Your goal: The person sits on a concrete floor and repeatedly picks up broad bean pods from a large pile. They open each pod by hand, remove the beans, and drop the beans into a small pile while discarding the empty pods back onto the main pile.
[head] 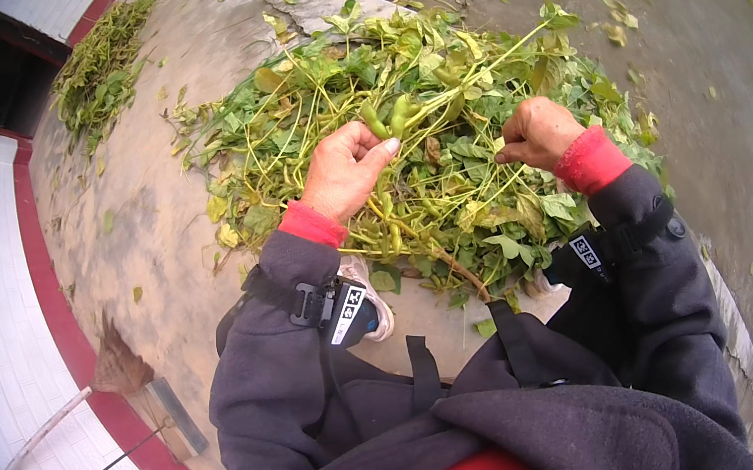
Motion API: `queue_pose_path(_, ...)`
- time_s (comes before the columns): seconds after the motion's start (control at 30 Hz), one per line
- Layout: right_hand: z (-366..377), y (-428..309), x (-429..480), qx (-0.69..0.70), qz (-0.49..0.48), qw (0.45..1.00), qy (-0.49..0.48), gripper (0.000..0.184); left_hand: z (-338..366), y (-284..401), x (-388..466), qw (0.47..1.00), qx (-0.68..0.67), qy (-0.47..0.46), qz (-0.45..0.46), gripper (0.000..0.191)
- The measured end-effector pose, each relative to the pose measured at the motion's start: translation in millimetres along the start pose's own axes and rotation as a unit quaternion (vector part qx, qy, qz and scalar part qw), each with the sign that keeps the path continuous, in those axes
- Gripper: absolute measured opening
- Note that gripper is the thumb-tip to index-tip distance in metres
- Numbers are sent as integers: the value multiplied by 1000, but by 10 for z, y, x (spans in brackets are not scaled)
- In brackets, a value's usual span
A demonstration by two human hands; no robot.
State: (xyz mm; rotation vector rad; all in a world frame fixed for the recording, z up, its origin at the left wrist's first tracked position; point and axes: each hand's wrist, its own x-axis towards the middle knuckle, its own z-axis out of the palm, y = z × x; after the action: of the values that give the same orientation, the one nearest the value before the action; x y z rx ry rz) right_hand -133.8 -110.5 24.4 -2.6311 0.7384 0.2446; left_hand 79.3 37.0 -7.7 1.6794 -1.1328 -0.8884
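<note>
My left hand (351,168) pinches green bean pods (395,117) between thumb and fingers, beside the stems of a leafy bean plant. To its right, my right hand (540,134) is held with curled fingers over the leaves; whether it grips a thin stem cannot be told. Under both hands lies a broad heap of uprooted bean plants (492,207), with green and yellowing leaves and pods among the stems. A thick brown stem (462,269) points from the heap towards my body.
A second heap of bean plants (101,64) lies at the upper left, near a doorway. A broom (117,360) and a long-handled dustpan (178,417) stand by the white and red wall at left. My shoes are close to the near edge of the large heap.
</note>
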Motion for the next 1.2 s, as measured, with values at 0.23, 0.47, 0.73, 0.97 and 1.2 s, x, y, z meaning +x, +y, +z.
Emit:
queue_pose_path(0.23,-30,-25,39,136,-57,940,308,17,-2,41,-6,999,44,-29,4,24)
queue_pose_path(0.47,66,-70,83,18,-61,955,291,15,75,99,-40,997,58,-31,36,21)
queue_pose_path(0.73,176,-152,214,-22,12,945,326,18,141,89,-56,997,56,-8,49,28)
queue_pose_path(0.97,287,-250,463,52,134,912,384,22,254,214,-46,995,97,1,30,20)
queue_pose_path(1.2,-16,336,431,62,225,884,405,27,171,48,-117,998,22,35,50,25)
